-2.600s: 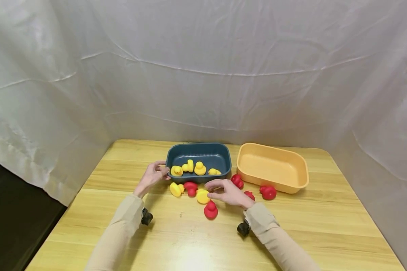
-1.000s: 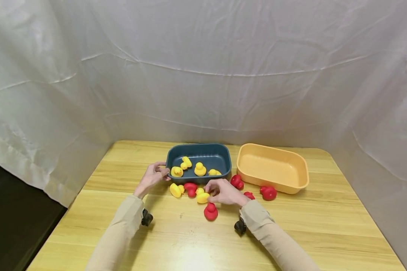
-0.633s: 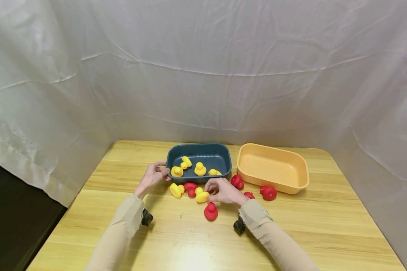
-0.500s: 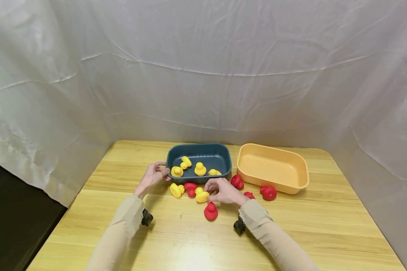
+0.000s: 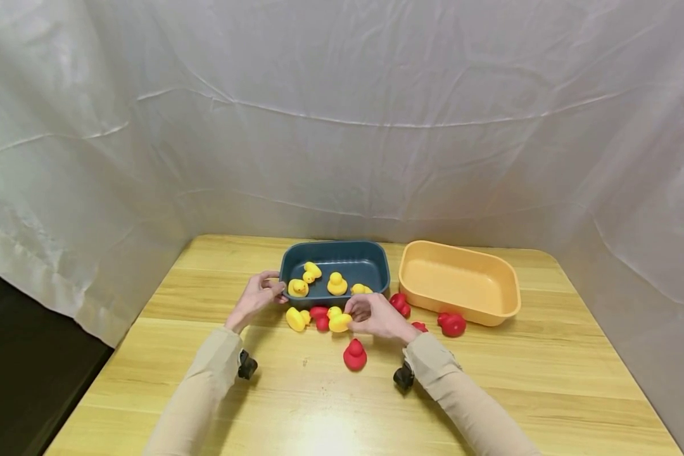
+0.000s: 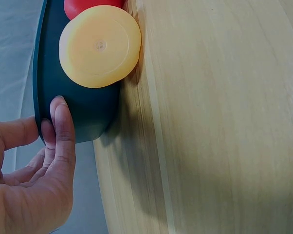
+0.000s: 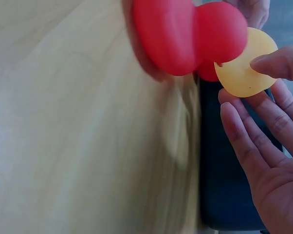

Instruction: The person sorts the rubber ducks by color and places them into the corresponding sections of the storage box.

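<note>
My left hand (image 5: 258,296) pinches the left end of the dark blue bin (image 5: 370,269); in the left wrist view, the thumb lies on one side of the rim and fingers on the other. Several yellow rubber ducks, one of them a standing duck (image 5: 337,284), are inside that bin. My right hand (image 5: 376,315) pinches a yellow rubber duck (image 5: 339,321) between thumb and fingers in front of the bin. Beside it on the table are a red rubber duck (image 5: 321,318) and a tipped yellow duck (image 5: 296,320). Another red duck (image 5: 354,356) sits nearer.
An orange bin (image 5: 458,278) with nothing in it stands to the right of the blue one. Red ducks lie before it: one duck (image 5: 452,324), another duck (image 5: 399,304), and a third duck (image 5: 419,327) partly behind my right wrist. A pale curtain (image 5: 342,126) surrounds the wooden table.
My right hand has gripped the yellow duck, which has turned and now sits slightly farther from me, apart from the nearer red duck. One duck inside the blue bin tipped over earlier. My left hand stays put.
</note>
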Demonstrator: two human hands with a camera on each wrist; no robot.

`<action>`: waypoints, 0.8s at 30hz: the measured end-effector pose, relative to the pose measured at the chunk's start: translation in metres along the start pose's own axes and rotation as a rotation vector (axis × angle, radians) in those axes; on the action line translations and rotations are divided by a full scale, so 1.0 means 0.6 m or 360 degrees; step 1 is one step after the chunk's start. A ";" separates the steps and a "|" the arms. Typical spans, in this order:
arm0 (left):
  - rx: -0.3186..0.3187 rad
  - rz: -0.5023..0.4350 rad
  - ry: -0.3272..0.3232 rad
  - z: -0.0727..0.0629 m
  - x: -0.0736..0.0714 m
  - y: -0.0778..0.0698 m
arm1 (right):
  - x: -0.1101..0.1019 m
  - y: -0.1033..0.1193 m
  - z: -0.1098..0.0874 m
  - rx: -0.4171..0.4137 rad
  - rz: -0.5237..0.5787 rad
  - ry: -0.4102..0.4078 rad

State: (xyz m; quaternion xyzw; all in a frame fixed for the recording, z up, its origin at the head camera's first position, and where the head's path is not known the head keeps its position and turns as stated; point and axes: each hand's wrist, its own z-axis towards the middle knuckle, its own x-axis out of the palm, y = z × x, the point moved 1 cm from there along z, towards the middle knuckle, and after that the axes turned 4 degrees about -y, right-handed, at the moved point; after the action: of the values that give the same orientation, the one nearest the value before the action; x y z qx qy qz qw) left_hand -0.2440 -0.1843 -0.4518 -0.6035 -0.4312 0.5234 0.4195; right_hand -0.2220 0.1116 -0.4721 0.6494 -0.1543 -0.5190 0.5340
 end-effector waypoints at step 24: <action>-0.0007 0.0000 0.0007 0.001 -0.001 0.001 | -0.033 0.034 0.014 -0.0006 0.0148 -0.0127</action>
State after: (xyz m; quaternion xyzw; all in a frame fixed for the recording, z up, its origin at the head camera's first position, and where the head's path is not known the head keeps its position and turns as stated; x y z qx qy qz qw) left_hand -0.2443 -0.1848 -0.4523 -0.6055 -0.4314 0.5212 0.4190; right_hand -0.2298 0.1144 -0.4440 0.6193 -0.2045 -0.5195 0.5521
